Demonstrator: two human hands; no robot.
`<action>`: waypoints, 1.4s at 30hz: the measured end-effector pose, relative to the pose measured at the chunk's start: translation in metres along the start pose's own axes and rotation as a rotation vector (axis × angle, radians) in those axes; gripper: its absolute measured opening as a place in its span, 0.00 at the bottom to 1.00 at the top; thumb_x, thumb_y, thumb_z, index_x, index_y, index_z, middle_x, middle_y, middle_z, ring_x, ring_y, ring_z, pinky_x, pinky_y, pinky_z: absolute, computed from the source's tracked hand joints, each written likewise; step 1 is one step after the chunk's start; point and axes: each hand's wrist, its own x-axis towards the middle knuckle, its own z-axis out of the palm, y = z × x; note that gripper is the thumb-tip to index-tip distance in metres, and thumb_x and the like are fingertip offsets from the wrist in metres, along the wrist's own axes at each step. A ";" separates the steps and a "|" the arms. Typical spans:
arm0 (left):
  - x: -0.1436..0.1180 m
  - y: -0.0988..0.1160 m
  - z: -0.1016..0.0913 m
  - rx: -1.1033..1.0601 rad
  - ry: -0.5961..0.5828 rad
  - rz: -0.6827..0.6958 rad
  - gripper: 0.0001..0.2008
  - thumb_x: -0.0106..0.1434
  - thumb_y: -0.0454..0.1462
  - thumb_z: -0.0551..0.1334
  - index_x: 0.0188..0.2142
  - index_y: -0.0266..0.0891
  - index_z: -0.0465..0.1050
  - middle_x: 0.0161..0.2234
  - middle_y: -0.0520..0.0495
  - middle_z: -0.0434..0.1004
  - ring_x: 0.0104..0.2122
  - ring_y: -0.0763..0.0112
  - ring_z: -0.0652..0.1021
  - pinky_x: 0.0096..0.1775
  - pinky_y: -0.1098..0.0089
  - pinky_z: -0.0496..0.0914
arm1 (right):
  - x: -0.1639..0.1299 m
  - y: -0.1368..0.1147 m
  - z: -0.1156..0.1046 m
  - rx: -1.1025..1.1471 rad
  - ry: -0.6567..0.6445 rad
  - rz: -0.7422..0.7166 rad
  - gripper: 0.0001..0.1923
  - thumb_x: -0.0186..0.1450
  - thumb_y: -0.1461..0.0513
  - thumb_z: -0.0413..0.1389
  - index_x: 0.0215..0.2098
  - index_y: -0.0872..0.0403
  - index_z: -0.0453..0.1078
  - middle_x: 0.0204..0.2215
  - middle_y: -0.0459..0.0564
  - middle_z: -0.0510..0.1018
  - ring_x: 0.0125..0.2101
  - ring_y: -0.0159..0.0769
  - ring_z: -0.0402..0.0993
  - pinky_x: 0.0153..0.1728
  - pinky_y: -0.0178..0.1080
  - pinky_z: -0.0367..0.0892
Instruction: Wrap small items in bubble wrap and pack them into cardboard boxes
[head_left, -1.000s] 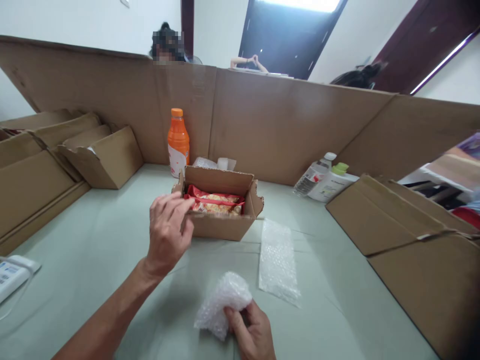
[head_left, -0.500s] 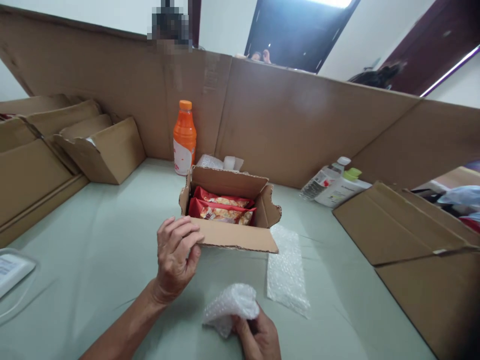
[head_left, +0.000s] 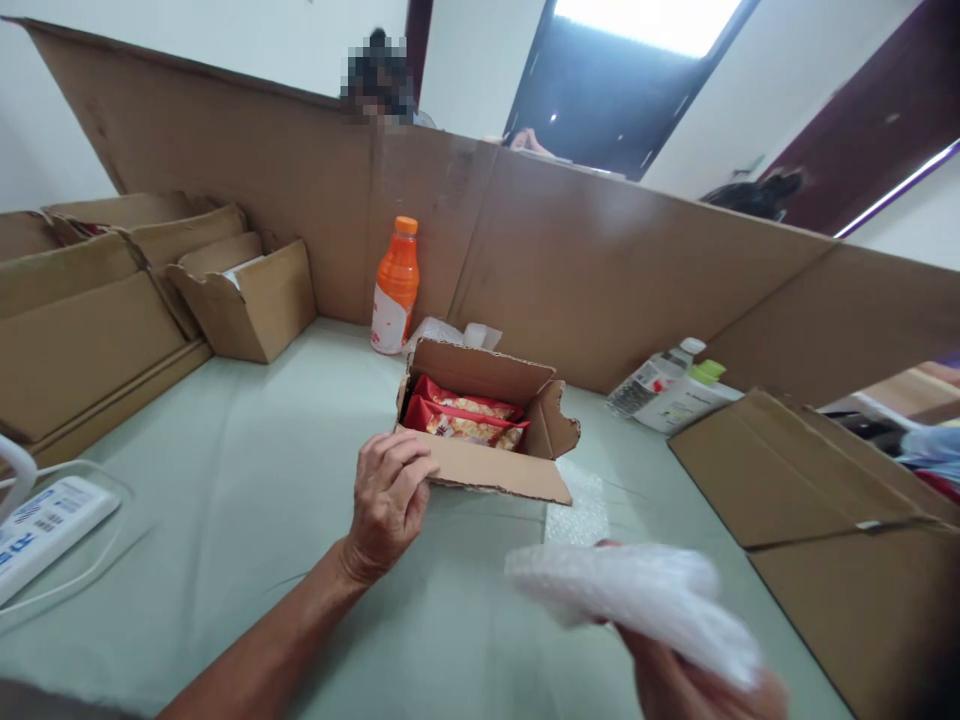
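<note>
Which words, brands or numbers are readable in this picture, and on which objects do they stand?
No text reads clearly.
Orange bottle: white label, blurred.
Snack packets in the open box: print too small.
White device at left: blue marks, illegible.
Two lying bottles: labels too small.

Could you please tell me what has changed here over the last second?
The right hand has lifted its bubble wrap off the table, now opened out. The left hand has slid from the snack packets to the open box's near flap. The orange bottle and the flat bubble wrap sheet stayed put.
</note>
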 end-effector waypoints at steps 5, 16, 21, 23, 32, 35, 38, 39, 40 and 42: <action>0.000 0.001 0.000 -0.042 0.011 -0.009 0.12 0.64 0.25 0.59 0.44 0.39 0.72 0.43 0.42 0.78 0.51 0.58 0.75 0.52 0.53 0.70 | 0.088 -0.050 0.004 -0.350 -0.056 -0.566 0.06 0.66 0.60 0.58 0.38 0.51 0.77 0.35 0.51 0.82 0.35 0.39 0.79 0.38 0.36 0.72; 0.000 0.002 -0.003 -0.095 -0.003 -0.042 0.13 0.65 0.26 0.58 0.45 0.41 0.73 0.43 0.43 0.77 0.52 0.59 0.75 0.54 0.55 0.72 | 0.167 -0.052 0.099 -0.985 -0.918 -0.467 0.08 0.61 0.70 0.54 0.28 0.53 0.72 0.27 0.51 0.80 0.27 0.37 0.75 0.26 0.35 0.55; 0.000 0.001 -0.003 -0.102 -0.013 -0.050 0.13 0.65 0.25 0.58 0.45 0.40 0.72 0.44 0.42 0.77 0.53 0.60 0.74 0.55 0.55 0.72 | 0.181 -0.045 0.096 -0.773 -1.069 -0.461 0.08 0.63 0.68 0.56 0.29 0.51 0.74 0.26 0.48 0.80 0.26 0.35 0.74 0.28 0.34 0.59; 0.000 0.001 -0.003 -0.104 -0.021 -0.051 0.13 0.65 0.25 0.58 0.45 0.40 0.72 0.44 0.42 0.77 0.53 0.60 0.74 0.55 0.54 0.71 | 0.182 -0.045 0.089 -0.652 -1.083 -0.453 0.07 0.66 0.64 0.56 0.36 0.51 0.76 0.31 0.48 0.82 0.30 0.37 0.76 0.32 0.35 0.62; -0.002 0.001 -0.002 -0.087 -0.004 -0.036 0.15 0.65 0.26 0.58 0.48 0.42 0.70 0.45 0.43 0.75 0.53 0.60 0.74 0.55 0.53 0.71 | 0.172 -0.055 0.116 -0.582 -1.268 -0.378 0.27 0.73 0.45 0.44 0.30 0.50 0.76 0.26 0.47 0.78 0.25 0.35 0.71 0.29 0.36 0.63; -0.004 0.000 -0.001 -0.062 -0.012 -0.022 0.15 0.65 0.26 0.58 0.48 0.42 0.70 0.46 0.43 0.75 0.54 0.59 0.74 0.55 0.54 0.71 | 0.170 -0.053 0.125 -0.604 -1.244 -0.343 0.28 0.72 0.43 0.44 0.35 0.50 0.78 0.32 0.49 0.81 0.32 0.39 0.76 0.33 0.38 0.66; -0.005 -0.001 -0.001 0.005 0.054 -0.046 0.20 0.65 0.27 0.60 0.55 0.42 0.67 0.53 0.39 0.71 0.57 0.57 0.71 0.56 0.53 0.70 | 0.158 -0.052 0.106 -0.559 -1.062 -0.357 0.24 0.73 0.48 0.44 0.43 0.50 0.78 0.42 0.51 0.82 0.42 0.44 0.78 0.42 0.41 0.69; -0.006 -0.002 -0.001 0.028 0.088 -0.069 0.23 0.65 0.28 0.61 0.58 0.42 0.64 0.57 0.37 0.68 0.59 0.55 0.70 0.56 0.52 0.69 | 0.152 -0.051 0.094 -0.526 -0.933 -0.379 0.22 0.73 0.50 0.45 0.46 0.51 0.77 0.46 0.52 0.81 0.45 0.45 0.77 0.46 0.43 0.68; -0.006 -0.003 0.000 0.042 0.118 -0.100 0.27 0.64 0.30 0.61 0.61 0.42 0.61 0.59 0.35 0.66 0.60 0.54 0.69 0.57 0.51 0.68 | 0.145 -0.048 0.079 -0.479 -0.772 -0.402 0.20 0.73 0.51 0.47 0.47 0.51 0.77 0.49 0.53 0.80 0.49 0.45 0.76 0.50 0.45 0.67; -0.006 -0.005 0.001 0.031 0.147 -0.180 0.31 0.64 0.32 0.62 0.65 0.42 0.56 0.62 0.33 0.62 0.62 0.52 0.66 0.58 0.49 0.67 | 0.128 -0.038 0.048 -0.367 -0.417 -0.421 0.16 0.72 0.53 0.51 0.46 0.51 0.76 0.52 0.54 0.79 0.52 0.45 0.74 0.55 0.48 0.65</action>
